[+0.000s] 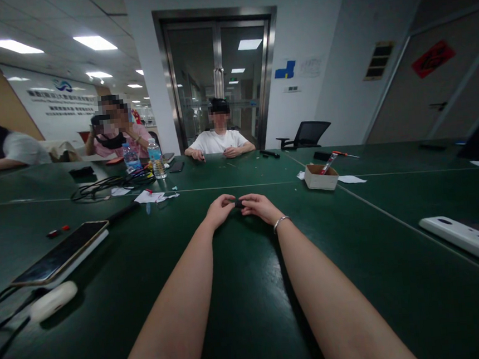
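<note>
Both arms reach forward over the dark green table [249,290]. Between the fingertips of both hands is a small black object [239,204], too small and dark to name. My left hand [220,210] pinches its left end. My right hand [261,206], with a silver bracelet [281,224] at the wrist, has its fingers closed on the right end. The fingers cover much of the object. It is held low, just above or on the tabletop; I cannot tell which.
Left lie a phone [64,253] on a white slab, a white rounded device [54,302], tangled black cables [109,184] and water bottles [156,160]. Right are a small box [321,179] and a white device [466,238]. A person [220,139] sits opposite; others sit far left.
</note>
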The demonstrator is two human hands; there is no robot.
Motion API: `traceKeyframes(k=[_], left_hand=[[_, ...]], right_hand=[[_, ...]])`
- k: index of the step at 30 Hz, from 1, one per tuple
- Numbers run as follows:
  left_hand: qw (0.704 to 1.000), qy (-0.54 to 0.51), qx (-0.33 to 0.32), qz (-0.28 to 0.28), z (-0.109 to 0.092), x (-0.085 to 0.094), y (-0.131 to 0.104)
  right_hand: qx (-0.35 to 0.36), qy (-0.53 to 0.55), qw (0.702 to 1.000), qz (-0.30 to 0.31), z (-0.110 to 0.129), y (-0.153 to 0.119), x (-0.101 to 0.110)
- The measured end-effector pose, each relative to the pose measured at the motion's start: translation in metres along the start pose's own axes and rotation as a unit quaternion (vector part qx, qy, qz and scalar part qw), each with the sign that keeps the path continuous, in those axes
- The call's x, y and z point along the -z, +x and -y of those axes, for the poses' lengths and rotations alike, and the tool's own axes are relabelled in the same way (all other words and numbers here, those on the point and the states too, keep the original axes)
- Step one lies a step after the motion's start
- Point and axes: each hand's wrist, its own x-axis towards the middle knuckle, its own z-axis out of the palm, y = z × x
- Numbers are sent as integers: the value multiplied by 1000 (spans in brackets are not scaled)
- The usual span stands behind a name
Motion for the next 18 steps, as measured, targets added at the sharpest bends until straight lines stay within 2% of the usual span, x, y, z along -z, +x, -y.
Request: traceKeyframes(k=[11,14,18], left_hand=[[1000,17,7,12,6,0,2],[1000,22,1,1,5,0,2],[1000,24,7,14,2,0,1]], right_hand=[[-3,0,1000,6,-3,3,1],[-1,2,1000,9,-3,3,1],[-3,-6,1000,4,-2,2,0]])
